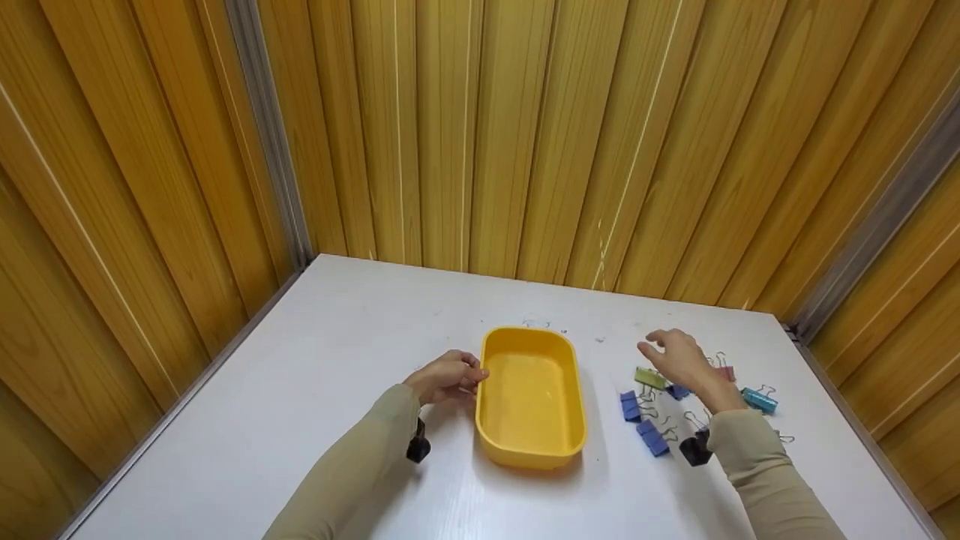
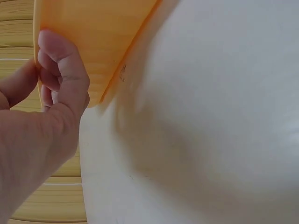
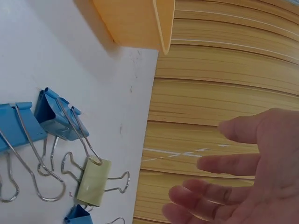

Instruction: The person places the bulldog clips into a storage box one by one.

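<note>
A yellow plastic bin (image 1: 529,394) stands on the white table with nothing in it. My left hand (image 1: 448,375) pinches its left rim, thumb over the edge and fingers curled against the outer wall; the left wrist view shows the fingers (image 2: 65,70) against that wall. To the right of the bin, my right hand (image 1: 681,361) hovers over a loose group of binder clips, its fingers spread and holding nothing. Closest under it are a yellow-green binder clip (image 1: 650,377) and a blue binder clip (image 3: 60,114). The right hand and sleeve partly hide the group.
A second blue binder clip (image 1: 652,437) lies nearer the front. Beyond the right wrist lie a teal binder clip (image 1: 760,400) and a pink one (image 1: 725,373). Wood-patterned panels (image 1: 517,150) rise behind the table (image 1: 360,300) and along both sides.
</note>
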The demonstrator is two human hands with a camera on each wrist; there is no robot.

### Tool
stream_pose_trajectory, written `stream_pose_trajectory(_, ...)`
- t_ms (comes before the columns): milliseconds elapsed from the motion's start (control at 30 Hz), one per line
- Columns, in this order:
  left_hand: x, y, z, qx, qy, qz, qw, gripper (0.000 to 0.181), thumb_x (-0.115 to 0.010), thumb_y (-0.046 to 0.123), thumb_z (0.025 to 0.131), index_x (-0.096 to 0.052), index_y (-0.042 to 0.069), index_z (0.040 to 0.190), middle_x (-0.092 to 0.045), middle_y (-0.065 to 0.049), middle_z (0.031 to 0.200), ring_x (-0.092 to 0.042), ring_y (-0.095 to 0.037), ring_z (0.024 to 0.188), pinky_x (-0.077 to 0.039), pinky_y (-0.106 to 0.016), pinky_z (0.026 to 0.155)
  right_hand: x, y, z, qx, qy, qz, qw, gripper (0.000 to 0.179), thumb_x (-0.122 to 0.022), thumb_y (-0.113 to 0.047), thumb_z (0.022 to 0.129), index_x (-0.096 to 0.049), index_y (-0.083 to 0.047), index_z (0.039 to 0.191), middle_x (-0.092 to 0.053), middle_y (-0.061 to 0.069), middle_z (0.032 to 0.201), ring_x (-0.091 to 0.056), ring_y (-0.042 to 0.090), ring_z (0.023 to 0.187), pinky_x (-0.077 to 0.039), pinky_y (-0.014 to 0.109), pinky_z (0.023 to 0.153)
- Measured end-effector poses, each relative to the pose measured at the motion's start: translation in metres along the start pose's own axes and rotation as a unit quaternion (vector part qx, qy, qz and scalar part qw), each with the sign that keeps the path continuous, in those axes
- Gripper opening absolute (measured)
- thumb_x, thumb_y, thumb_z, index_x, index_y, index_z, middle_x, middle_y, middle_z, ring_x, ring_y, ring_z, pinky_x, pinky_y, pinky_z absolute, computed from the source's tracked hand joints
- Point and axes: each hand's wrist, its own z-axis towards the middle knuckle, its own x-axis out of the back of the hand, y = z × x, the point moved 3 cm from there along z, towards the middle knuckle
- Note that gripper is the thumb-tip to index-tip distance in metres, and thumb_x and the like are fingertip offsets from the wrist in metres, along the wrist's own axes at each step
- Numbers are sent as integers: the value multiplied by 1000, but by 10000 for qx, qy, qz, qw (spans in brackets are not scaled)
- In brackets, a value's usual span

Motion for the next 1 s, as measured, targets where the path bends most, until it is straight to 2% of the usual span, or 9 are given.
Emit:
stream_pose_trajectory(100,1,0,1,-12,6,28,10000,14,-63,8,90,-49,8,88,-58,-4,79,-58,-14,65,-54,-26,63,-8,6,-1,-281,-418,116,9987,43,-50,-22,98,-56,14,120,-60,33,115,-59,43,103,-51,55,90)
stream_pose_trajectory(233,2,1,1,-2,35,52,10000,15,-65,8,89,-50,8,88,-58,-3,76,-57,-14,64,-54,-25,62,-21,17,-5,-620,-868,218,9941,42,-50,-23,99,-57,14,116,-64,29,106,-63,29,85,-57,43,74)
stream_pose_trajectory(433,2,1,1,123,71,88,9999,15,-65,9,89,-50,9,91,-57,-3,76,-57,-15,65,-55,-27,64,-40,27,-11,-669,-1057,622,9902,31,-48,-15,97,-62,12,104,-64,16,81,-56,16,59,-46,25,50)
stream_pose_trajectory(533,1,1,1,129,44,134,9998,15,-66,10,89,-51,9,91,-58,-3,75,-57,-14,65,-56,-27,65,-47,30,-13,-729,-1043,787,9887,24,-49,-11,95,-63,9,96,-63,10,72,-55,14,55,-43,22,47)
stream_pose_trajectory(667,1,1,2,65,5,168,9998,15,-67,12,88,-52,9,90,-60,-3,75,-58,-13,64,-57,-26,63,-53,32,-15,-579,-961,1007,9886,19,-50,-4,93,-63,9,88,-63,9,67,-55,13,55,-43,20,46)
stream_pose_trajectory(867,1,0,2,-88,-198,48,9998,14,-63,9,90,-50,9,86,-52,-1,67,-53,-13,60,-54,-26,60,-59,33,-13,-387,-882,1259,9874,17,-53,-1,91,-64,9,84,-62,5,63,-54,11,55,-42,19,47)
stream_pose_trajectory(1000,2,-2,3,45,-119,11,9999,13,-64,9,90,-51,9,89,-54,-1,69,-54,-14,61,-55,-27,61,-60,35,-11,-696,-942,1509,9816,15,-55,-3,92,-65,9,87,-62,4,64,-54,11,56,-45,21,50)
